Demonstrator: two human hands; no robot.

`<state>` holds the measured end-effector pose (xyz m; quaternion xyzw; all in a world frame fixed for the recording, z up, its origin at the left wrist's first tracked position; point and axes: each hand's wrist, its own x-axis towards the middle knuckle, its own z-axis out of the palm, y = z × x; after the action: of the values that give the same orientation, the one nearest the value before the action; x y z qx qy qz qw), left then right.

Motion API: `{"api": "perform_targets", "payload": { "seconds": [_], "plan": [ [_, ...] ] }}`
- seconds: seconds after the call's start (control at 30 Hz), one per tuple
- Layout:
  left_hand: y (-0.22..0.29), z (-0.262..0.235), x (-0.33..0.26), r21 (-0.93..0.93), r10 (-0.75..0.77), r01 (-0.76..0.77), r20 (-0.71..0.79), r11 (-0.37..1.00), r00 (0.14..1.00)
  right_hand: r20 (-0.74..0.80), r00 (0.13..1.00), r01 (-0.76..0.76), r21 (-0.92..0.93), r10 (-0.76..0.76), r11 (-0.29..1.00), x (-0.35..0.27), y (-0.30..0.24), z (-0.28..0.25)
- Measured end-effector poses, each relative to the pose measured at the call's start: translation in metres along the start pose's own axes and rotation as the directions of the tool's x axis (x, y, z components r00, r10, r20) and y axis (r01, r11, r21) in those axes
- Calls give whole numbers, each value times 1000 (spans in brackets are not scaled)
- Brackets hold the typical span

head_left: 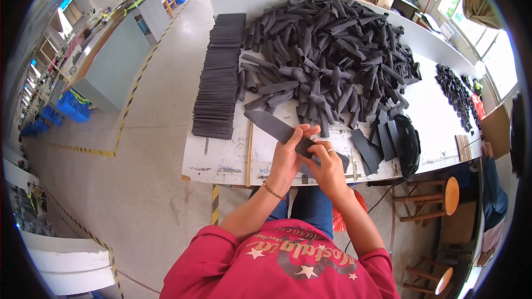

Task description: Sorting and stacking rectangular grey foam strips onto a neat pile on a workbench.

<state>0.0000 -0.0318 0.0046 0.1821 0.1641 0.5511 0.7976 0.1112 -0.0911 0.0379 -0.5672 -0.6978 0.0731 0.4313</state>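
Above the near edge of the table, my left hand (286, 158) and my right hand (328, 169) grip a flat dark grey fabric strip (270, 125). Its rounded end points up and left, past my left fingers. My right thumb and fingers pinch the other end, partly hidden by the hand. Beyond my hands rises a big heap of curled dark grey strips (332, 50). To its left, similar strips form a long neat row (216, 77). Right of my hands, several flat pieces (367, 152) lie beside a black rounded object (409, 147), with a cord running down from the table edge.
The white table (221, 160) has a raised back panel, and a thin wooden stick (249, 155) lies near its front edge. Small black pieces (457, 97) are scattered at the right. Wooden stools (432, 198) stand at lower right. Another person's sleeve (493, 188) shows at the far right.
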Motion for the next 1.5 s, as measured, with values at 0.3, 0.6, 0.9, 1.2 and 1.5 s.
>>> {"api": "perform_targets", "payload": {
  "seconds": [0.3, 0.6, 0.9, 1.2, 1.5],
  "plan": [
    [35, 10, 6, -133, -32, 22, -77, 991, 996, 152, 976, 139, 100, -154, 985, -3, 18, -25],
    [12, -3, 11, -108, 104, -111, -68, 988, 992, 62, 981, 173, 158, -184, 972, -1, 20, -15],
    [-1, 9, 1, -106, 121, -129, -74, 986, 990, 30, 983, 174, 186, -183, 967, 0, 21, -9],
    [16, 24, 2, -73, 69, -89, -242, 993, 968, 53, 977, 196, 163, -207, 967, -4, 24, -11],
    [40, 20, 11, 106, 283, -263, -332, 959, 900, 66, 982, 162, 176, -176, 971, -9, 19, -11]
  ]
}}
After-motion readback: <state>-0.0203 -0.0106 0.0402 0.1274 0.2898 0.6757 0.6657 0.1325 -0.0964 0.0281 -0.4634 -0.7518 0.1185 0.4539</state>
